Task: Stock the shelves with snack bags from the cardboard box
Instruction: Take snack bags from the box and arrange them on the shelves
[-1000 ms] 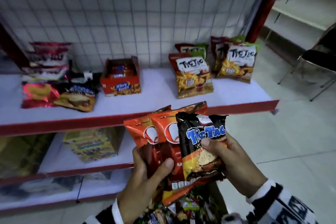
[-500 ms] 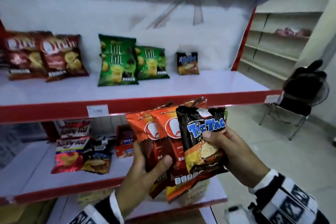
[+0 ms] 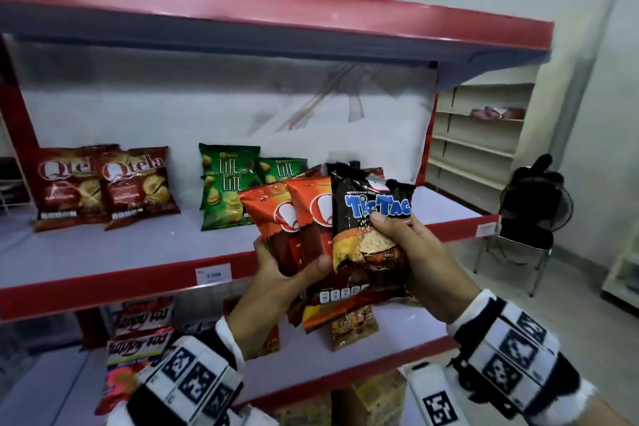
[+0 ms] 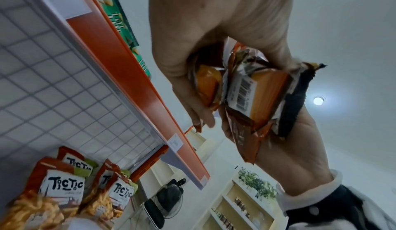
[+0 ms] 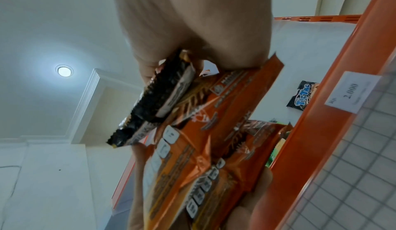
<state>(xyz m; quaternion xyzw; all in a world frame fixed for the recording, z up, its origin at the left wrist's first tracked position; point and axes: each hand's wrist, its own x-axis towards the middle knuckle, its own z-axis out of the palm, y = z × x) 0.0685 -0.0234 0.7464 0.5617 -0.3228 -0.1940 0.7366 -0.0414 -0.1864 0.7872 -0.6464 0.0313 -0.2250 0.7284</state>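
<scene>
My left hand [image 3: 290, 266] grips two orange snack bags [image 3: 280, 214] fanned upright, thumb across their fronts. My right hand [image 3: 394, 239] pinches a black TicTac bag [image 3: 366, 252] overlapping them on the right, thumb on its front. All three are held in front of the red-edged shelf [image 3: 103, 282], at its level. The left wrist view shows the left hand [image 4: 205, 98] curled round the orange bags' bottoms [image 4: 263, 94]. From the right wrist I see the right hand [image 5: 193, 60] on the black bag [image 5: 154, 104], with the orange bags [image 5: 214, 132] beside it.
On this shelf stand two dark red Qtela bags [image 3: 103, 187] at left and green Lite bags [image 3: 228, 190] in the middle. A small TicTac bag [image 5: 302, 98] sits further right. Another red shelf [image 3: 276, 17] hangs overhead. A black fan and chair [image 3: 532, 211] stand at right.
Both hands have risen with the bags from the lower TicTic shelf to the Qtela and Lite shelf. My view has tilted up. The grips are unchanged.
</scene>
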